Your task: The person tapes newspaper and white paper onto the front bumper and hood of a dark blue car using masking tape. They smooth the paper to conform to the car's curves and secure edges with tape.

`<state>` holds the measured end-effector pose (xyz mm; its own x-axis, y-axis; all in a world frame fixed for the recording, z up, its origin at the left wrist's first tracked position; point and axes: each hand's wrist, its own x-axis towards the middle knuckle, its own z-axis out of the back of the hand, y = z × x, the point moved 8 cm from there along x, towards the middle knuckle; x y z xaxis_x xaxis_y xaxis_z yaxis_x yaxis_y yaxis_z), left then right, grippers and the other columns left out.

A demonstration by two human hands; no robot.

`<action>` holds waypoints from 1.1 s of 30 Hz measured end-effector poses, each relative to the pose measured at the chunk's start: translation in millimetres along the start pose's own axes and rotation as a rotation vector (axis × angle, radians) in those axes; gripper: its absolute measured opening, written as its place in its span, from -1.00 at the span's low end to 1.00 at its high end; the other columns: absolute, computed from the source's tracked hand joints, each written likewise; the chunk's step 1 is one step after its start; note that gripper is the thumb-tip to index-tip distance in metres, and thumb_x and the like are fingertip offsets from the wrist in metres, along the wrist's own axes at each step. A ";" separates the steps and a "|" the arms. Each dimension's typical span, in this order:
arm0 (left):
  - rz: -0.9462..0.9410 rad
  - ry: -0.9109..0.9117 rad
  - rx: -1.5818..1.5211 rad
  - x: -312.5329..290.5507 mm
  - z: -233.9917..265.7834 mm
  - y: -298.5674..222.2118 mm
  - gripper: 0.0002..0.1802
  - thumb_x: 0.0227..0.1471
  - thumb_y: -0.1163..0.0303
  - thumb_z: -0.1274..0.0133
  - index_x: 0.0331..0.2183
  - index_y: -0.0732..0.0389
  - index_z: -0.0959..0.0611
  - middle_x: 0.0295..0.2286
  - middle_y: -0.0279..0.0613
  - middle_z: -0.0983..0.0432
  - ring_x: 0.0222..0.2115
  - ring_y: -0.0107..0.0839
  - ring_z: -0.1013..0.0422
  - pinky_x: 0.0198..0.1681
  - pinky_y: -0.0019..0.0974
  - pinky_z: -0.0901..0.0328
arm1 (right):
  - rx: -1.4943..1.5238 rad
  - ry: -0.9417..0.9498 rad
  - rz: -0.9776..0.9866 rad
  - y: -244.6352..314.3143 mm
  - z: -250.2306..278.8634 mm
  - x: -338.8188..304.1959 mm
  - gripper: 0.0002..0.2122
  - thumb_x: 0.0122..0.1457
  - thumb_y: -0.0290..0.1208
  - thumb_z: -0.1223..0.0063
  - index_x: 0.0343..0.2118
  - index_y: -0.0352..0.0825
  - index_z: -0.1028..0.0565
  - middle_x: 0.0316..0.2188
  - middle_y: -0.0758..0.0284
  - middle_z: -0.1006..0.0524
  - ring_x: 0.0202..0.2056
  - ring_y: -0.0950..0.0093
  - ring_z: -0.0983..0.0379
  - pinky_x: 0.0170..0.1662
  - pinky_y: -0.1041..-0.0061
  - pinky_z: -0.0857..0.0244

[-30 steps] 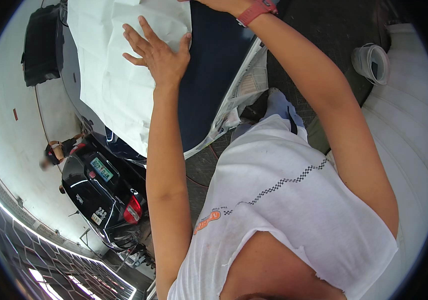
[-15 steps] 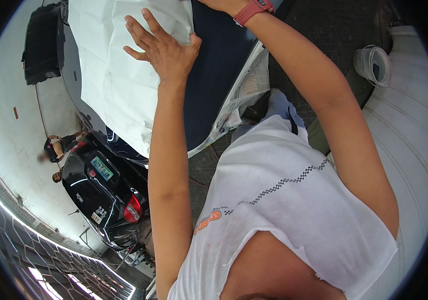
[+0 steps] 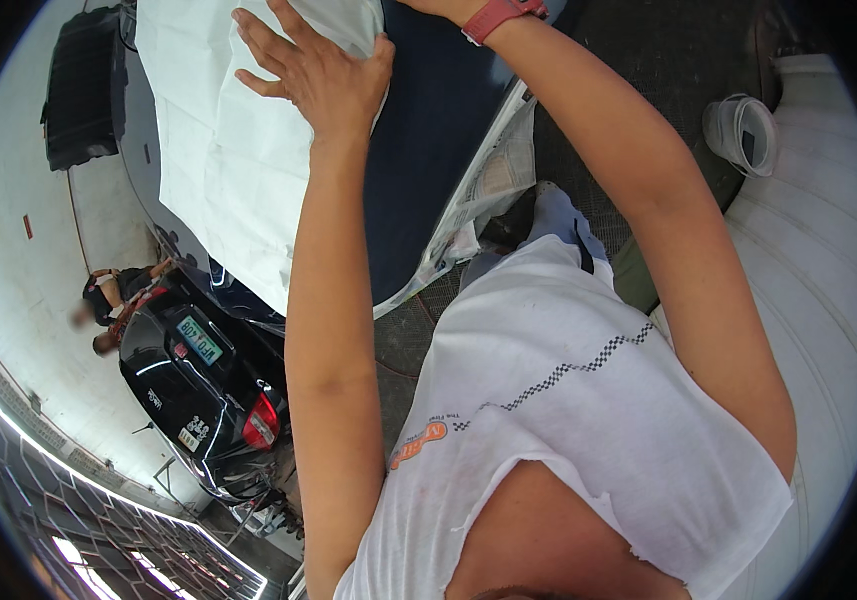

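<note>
My left hand lies with its fingers spread on a large white sheet. Its thumb is near the sheet's right edge, beside a bare dark blue panel that looks like car bodywork. At the top edge of the picture is my right hand, over the upper part of that panel. Its fingers are cut off by the frame, so what they touch is hidden. A red watch circles the right wrist. Masking sheeting with printed paper hangs along the panel's near right edge.
A black car stands at the left, with two people beyond it. Another dark covered object is at the upper left. To the right, a white bucket stands on the dark floor near a pale ribbed surface.
My left hand has shifted slightly up and left in the picture, still spread on the sheet. The right hand has barely moved. The two people in the background have changed posture.
</note>
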<state>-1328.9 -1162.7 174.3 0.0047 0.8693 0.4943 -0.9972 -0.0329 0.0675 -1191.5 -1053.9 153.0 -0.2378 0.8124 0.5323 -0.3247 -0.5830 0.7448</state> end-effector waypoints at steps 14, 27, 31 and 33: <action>0.048 0.061 -0.053 18.2 -14.4 7.4 0.53 -0.19 -0.16 -0.41 0.48 0.26 0.19 0.45 0.34 0.27 0.51 0.16 0.34 0.40 0.56 0.48 | -0.197 0.120 0.018 -9.2 -18.3 23.9 -0.90 -0.03 -0.36 -0.38 -0.45 -0.24 -0.74 -0.38 0.08 -0.69 -0.20 0.08 -0.66 -0.08 0.13 -0.50; -0.110 0.089 -0.160 30.1 -13.9 3.3 0.41 -0.04 -0.12 -0.33 0.48 0.33 0.14 0.47 0.23 0.12 0.48 0.14 0.14 0.39 0.56 0.39 | 0.225 -0.279 -0.243 1.2 7.6 -51.0 -0.87 0.30 -0.34 -0.18 -0.24 -0.29 -0.61 -0.29 0.15 -0.68 -0.19 0.04 -0.58 -0.09 0.17 -0.44; -0.316 0.098 -0.435 40.9 4.2 19.2 0.12 0.00 0.12 -0.30 0.50 -0.01 -0.15 0.45 0.08 -0.05 0.48 0.12 0.10 0.46 0.35 0.31 | 0.420 -0.274 -0.527 24.2 -21.4 -105.0 -0.66 0.29 -0.23 -0.28 0.00 -0.35 -0.58 -0.19 0.22 -0.65 -0.24 0.31 -0.57 -0.05 0.27 -0.45; -0.411 0.045 -0.417 57.3 23.8 8.5 -0.27 0.17 0.42 -0.17 0.36 -0.11 -0.48 0.32 -0.05 -0.37 0.35 0.06 -0.23 0.41 0.07 -0.01 | 0.345 -0.280 -0.561 38.3 -31.7 -104.5 -0.56 0.24 -0.20 -0.35 0.08 -0.35 -0.56 -0.11 0.16 -0.62 -0.15 0.26 -0.54 0.01 0.28 -0.43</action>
<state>-1335.4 -1124.9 223.8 0.4034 0.7899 0.4620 -0.8595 0.5003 -0.1050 -1208.1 -1161.3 113.1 0.1388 0.9870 0.0804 -0.0104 -0.0797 0.9968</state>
